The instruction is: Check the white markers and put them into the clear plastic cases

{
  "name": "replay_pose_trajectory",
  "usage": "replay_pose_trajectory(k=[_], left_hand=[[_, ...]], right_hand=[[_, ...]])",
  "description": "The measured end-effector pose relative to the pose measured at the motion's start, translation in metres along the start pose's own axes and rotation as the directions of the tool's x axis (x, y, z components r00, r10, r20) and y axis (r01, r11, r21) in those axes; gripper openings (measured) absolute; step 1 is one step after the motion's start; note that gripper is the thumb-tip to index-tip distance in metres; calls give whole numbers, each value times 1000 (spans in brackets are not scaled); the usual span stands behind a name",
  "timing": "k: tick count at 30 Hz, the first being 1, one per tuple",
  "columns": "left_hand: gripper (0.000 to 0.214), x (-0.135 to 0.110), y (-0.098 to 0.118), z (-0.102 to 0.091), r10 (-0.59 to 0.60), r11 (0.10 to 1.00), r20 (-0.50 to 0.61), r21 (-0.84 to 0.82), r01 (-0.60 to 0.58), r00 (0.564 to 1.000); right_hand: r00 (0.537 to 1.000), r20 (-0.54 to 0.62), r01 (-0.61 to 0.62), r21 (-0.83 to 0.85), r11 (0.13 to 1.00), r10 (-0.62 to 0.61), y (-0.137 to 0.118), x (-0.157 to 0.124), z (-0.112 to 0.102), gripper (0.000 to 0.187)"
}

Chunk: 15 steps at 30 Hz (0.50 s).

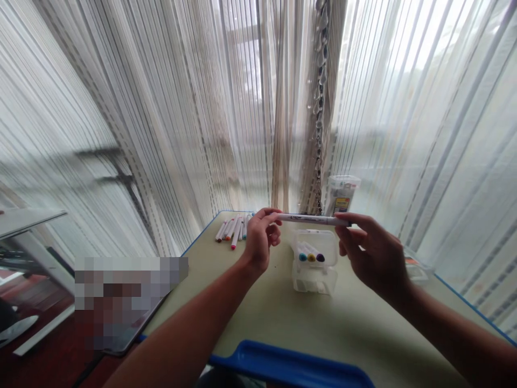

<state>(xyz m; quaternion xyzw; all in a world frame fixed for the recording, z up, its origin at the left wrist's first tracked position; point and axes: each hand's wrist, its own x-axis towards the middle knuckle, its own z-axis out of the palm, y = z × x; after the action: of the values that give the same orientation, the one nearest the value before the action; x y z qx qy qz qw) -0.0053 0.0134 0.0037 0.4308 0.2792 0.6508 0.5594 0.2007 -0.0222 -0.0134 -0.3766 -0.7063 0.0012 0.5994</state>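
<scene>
I hold a white marker pen point(311, 219) level above the table, one end in each hand. My left hand point(259, 237) pinches its left end with thumb and forefinger. Fingers of my right hand point(369, 249) close on the right end. Just below the pen a clear plastic marker box point(315, 269) lies on the table, with three markers in it showing blue, yellow and purple caps point(311, 257).
Several loose markers point(232, 230) lie at the table's far left. A clear plastic container point(342, 194) stands at the back, and a clear lid point(416, 268) lies at the right edge. Striped curtains hang behind the blue-edged table point(291, 364).
</scene>
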Motion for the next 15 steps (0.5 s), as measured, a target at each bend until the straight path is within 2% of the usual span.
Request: replay_pose_trajectory(k=[9,15], left_hand=[[15,0,-2,0,17,1000,-4,16,-17,1000],[13,0,-1,0,19,1000,3,2,-19,1000]], right_hand=[[1000,4,-9,-19,1000,9,3,-1,0,22],[997,-14,-75,-62,995,75,10,-6,-1,26]])
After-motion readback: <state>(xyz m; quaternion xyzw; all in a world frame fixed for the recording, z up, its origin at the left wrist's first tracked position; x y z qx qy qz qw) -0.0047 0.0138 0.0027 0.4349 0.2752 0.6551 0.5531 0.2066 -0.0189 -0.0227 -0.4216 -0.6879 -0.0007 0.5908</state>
